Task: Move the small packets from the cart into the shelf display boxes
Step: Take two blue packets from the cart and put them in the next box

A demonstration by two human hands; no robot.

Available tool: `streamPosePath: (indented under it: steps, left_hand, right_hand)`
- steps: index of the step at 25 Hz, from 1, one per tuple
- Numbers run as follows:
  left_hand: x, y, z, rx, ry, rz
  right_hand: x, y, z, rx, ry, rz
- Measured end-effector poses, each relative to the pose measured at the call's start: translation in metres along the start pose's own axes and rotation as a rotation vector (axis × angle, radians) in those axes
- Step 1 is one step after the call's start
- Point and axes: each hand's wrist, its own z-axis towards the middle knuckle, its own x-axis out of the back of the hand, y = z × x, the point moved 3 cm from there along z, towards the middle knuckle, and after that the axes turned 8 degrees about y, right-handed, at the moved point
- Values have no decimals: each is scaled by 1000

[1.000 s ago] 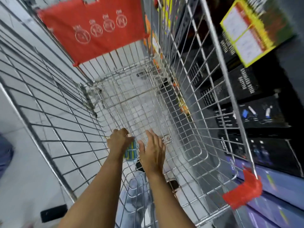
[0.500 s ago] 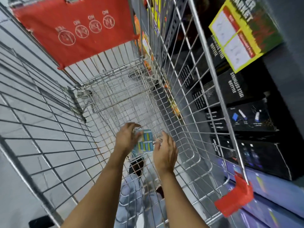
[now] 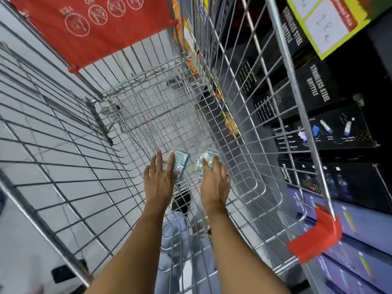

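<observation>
While both reach into the cart (image 3: 250,115), left hand (image 3: 159,178) and right hand (image 3: 214,179) each grip a packet (image 3: 180,163).

Packet under left hand (image 3: 160,177) half hidden by fingers; packet under right hand (image 3: 214,177) blurred; grip on either unclear.

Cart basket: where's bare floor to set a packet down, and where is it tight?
Free: the wire floor from the packets to the front wall under the red flap. Crowded: the near end, where the left hand and right hand each cover a packet.
</observation>
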Motion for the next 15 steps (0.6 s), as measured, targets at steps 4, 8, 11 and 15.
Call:
streamPosePath:
  steps: [4,8,11,15]
  left_hand:
    - [7,10,5,100,53,-221]
    - [3,20,12,116,21,-188]
    - [3,22,17,120,65,-142]
    - [4,24,14,106,148,-171]
  right_hand:
    - [11,3,5,-155,134,175]
    - [5,-9,18,-240,128,145]
    - [-3,-12,23,-249,81,76]
    - [-3,-11,14,-324,172,67]
